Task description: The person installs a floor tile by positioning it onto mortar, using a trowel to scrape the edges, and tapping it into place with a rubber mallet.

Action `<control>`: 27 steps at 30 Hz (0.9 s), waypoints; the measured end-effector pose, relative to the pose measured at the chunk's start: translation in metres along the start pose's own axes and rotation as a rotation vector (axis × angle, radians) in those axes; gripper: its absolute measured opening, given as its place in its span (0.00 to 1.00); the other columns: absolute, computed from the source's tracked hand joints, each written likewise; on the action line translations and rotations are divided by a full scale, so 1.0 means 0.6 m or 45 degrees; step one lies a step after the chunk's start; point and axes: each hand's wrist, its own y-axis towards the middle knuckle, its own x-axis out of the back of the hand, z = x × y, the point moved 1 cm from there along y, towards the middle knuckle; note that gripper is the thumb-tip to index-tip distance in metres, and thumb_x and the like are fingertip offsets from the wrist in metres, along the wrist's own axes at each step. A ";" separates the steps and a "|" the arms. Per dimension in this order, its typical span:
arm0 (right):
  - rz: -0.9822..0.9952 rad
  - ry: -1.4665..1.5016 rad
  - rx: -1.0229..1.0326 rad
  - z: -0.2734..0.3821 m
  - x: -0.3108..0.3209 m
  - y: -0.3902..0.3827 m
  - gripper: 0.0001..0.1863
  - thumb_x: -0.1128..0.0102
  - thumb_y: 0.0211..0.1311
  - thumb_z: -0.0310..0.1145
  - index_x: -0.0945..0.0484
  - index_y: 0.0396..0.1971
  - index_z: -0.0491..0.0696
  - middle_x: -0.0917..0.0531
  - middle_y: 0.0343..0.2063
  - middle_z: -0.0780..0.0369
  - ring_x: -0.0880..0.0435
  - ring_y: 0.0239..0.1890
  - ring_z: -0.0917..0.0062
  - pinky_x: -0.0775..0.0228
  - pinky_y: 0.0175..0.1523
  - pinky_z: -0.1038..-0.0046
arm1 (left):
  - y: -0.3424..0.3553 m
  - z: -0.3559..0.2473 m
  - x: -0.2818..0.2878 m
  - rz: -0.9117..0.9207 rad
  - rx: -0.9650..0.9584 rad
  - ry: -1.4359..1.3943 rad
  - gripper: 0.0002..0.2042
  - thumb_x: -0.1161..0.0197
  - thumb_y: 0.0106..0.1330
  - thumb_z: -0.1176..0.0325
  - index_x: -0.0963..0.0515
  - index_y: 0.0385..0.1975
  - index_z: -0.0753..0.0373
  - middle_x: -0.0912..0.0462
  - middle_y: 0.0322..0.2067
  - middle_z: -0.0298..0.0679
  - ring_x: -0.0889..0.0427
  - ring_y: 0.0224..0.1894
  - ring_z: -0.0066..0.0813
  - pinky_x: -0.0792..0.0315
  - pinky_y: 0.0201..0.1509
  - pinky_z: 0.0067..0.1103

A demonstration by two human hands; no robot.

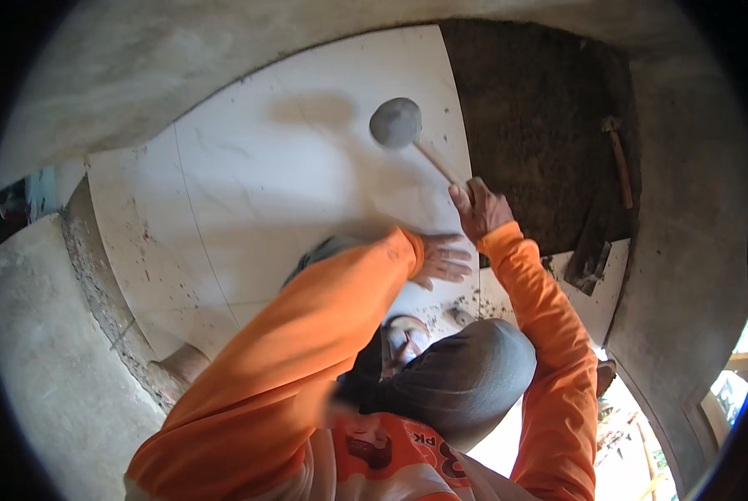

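Observation:
My right hand [483,212] is wrapped round the pale handle of a mallet [396,123]. The mallet's round grey head is raised over large white floor tiles [248,192], and its shadow falls on them to the left. My left hand [442,260] lies flat with fingers stretched out, close to the tile edge and below the mallet's handle. Beneath that hand, crumbs of dirt are scattered on the white surface near my foot [405,341].
A dark bed of bare ground [532,108] borders the tiles on the right. On it lies a hammer [619,163] by the wall, with a trowel [589,263] nearer me. Bare cement walls [683,209] curve round the floor. A rough ledge [98,275] runs along the left.

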 end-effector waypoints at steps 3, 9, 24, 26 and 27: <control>0.006 -0.007 0.165 0.017 -0.017 0.027 0.28 0.53 0.57 0.61 0.30 0.33 0.47 0.21 0.24 0.47 0.21 0.31 0.50 0.28 0.36 0.57 | -0.027 -0.001 0.002 -0.073 0.088 -0.058 0.39 0.46 0.54 0.40 0.49 0.65 0.47 0.58 0.68 0.32 0.66 0.70 0.37 0.74 0.68 0.48; -0.038 0.128 -0.003 0.050 -0.018 0.035 0.33 0.61 0.59 0.63 0.30 0.31 0.43 0.22 0.20 0.49 0.20 0.28 0.53 0.27 0.36 0.60 | -0.222 0.132 0.135 0.094 0.400 -0.296 0.35 0.44 0.57 0.49 0.45 0.64 0.50 0.50 0.66 0.38 0.58 0.69 0.39 0.66 0.70 0.42; -0.175 0.399 -0.028 0.077 -0.010 0.080 0.30 0.56 0.59 0.60 0.27 0.31 0.43 0.21 0.20 0.51 0.19 0.25 0.57 0.27 0.33 0.61 | -0.384 0.284 0.164 -0.735 2.762 0.211 0.37 0.63 0.61 0.37 0.55 0.67 0.50 0.59 0.69 0.34 0.63 0.70 0.39 0.69 0.66 0.48; -0.009 0.335 -0.273 0.071 -0.025 0.080 0.29 0.54 0.59 0.59 0.27 0.30 0.43 0.21 0.19 0.51 0.20 0.24 0.57 0.27 0.33 0.61 | -0.376 0.271 0.169 -0.704 2.765 0.293 0.37 0.66 0.61 0.37 0.55 0.67 0.50 0.57 0.69 0.34 0.62 0.70 0.38 0.69 0.67 0.47; 0.158 0.272 -0.491 0.075 -0.025 0.083 0.29 0.53 0.59 0.58 0.27 0.29 0.42 0.22 0.18 0.51 0.21 0.23 0.57 0.27 0.33 0.62 | -0.391 0.264 0.159 -0.693 2.756 0.288 0.37 0.66 0.61 0.37 0.55 0.67 0.50 0.57 0.69 0.34 0.62 0.70 0.38 0.69 0.67 0.47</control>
